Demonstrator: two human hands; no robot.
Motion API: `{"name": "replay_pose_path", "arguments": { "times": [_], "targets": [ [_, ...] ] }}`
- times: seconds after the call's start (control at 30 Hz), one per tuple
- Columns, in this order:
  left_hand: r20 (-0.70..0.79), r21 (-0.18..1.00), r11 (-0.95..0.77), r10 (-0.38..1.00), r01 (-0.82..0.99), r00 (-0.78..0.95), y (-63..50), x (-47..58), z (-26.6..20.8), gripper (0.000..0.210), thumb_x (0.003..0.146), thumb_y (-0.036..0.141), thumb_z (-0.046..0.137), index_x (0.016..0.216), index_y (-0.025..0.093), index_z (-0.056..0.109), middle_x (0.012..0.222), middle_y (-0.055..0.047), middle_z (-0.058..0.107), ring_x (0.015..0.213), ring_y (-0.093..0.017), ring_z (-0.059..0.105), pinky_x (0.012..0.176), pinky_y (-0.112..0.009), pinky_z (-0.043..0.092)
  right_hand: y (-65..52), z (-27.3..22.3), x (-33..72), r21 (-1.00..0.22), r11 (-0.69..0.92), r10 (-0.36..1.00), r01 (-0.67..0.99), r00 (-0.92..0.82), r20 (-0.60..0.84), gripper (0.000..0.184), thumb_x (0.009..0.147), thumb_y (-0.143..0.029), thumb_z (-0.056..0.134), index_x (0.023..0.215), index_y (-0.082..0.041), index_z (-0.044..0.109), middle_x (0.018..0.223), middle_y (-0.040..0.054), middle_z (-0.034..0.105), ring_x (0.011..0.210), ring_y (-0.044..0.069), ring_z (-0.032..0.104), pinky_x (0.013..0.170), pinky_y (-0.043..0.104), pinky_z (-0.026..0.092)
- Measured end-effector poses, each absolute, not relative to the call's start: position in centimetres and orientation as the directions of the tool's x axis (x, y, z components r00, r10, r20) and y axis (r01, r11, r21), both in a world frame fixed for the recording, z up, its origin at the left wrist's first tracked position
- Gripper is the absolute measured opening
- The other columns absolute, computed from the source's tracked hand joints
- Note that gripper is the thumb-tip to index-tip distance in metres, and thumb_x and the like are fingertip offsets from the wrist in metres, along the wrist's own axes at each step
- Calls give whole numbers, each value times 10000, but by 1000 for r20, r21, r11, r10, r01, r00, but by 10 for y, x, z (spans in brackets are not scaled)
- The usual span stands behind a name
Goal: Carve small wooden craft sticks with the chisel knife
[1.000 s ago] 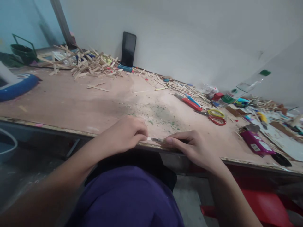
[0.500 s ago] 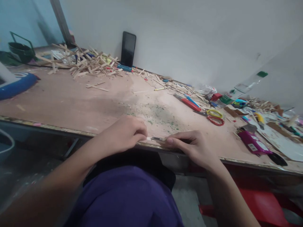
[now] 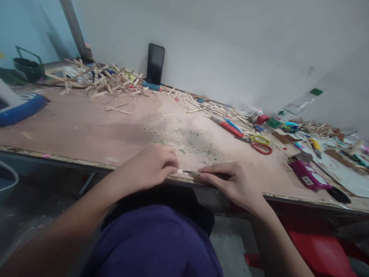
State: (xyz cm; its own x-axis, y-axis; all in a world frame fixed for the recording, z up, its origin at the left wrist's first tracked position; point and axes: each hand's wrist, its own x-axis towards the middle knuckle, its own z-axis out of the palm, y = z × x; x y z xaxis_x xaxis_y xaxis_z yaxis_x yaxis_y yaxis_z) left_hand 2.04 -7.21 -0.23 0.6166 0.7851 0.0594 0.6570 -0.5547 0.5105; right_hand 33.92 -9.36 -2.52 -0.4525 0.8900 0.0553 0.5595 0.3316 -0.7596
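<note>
At the front edge of the wooden table (image 3: 86, 134), my left hand (image 3: 152, 167) rests with its fingers curled in a pinch. A small pale strip (image 3: 180, 171) shows at its fingertips; most of it is hidden. My right hand (image 3: 233, 179) pinches a slim metal-tipped tool (image 3: 192, 173) between thumb and fingers. The tool lies low along the edge, its grey tip pointing left at the pale strip. Whether tip and strip touch, I cannot tell. Green and pale shavings (image 3: 198, 144) are scattered just beyond both hands.
Wooden sticks (image 3: 109, 82) lie heaped at the back left, near a propped phone (image 3: 155, 63). To the right are a red-handled cutter (image 3: 230, 129), scissors (image 3: 261, 144), a purple packet (image 3: 309, 175) and a leaning plastic bottle (image 3: 294, 109). A red stool (image 3: 319, 246) stands below.
The view has shifted slightly. My right hand and the slim tool sit a little further left, closer to my left hand, which keeps its pinch.
</note>
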Motion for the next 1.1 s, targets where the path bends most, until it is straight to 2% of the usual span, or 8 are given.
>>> {"name": "replay_pose_path", "arguments": {
  "times": [0.27,0.77,0.97,1.1],
  "targets": [
    [94,531,-573,772,624,628,-69,18,-4,247,1245,428,903,1219,185,870,1244,-61,903,1171,-256,888,1116,-503,784,-93,-16,333,-767,307,877,563,-481,-2,340,1293,-555,838,1304,-220,892,1291,81,915,1100,264,893,1024,478,780],
    [99,521,-579,771,627,629,-66,19,-5,219,1243,390,905,1186,182,868,1206,-49,901,1142,-247,888,1110,-497,784,-88,-11,334,-758,258,888,600,-456,-59,419,1270,-600,858,1178,-191,859,1106,23,861,962,251,859,897,424,760],
    [136,528,-603,755,598,641,-66,16,-6,218,1250,379,892,1158,183,864,1178,-43,896,1129,-244,884,1103,-490,778,-91,-15,335,-776,274,889,568,-457,-21,336,1281,-551,853,1265,-217,880,1273,77,905,1124,272,887,1044,491,773],
    [152,538,-608,751,584,642,-67,14,-8,235,1251,397,890,1153,185,862,1167,-41,893,1117,-242,879,1098,-488,774,-93,-19,335,-780,282,888,559,-460,-8,329,1282,-549,852,1288,-222,886,1311,88,911,1172,283,893,1096,520,770]
  ]
}}
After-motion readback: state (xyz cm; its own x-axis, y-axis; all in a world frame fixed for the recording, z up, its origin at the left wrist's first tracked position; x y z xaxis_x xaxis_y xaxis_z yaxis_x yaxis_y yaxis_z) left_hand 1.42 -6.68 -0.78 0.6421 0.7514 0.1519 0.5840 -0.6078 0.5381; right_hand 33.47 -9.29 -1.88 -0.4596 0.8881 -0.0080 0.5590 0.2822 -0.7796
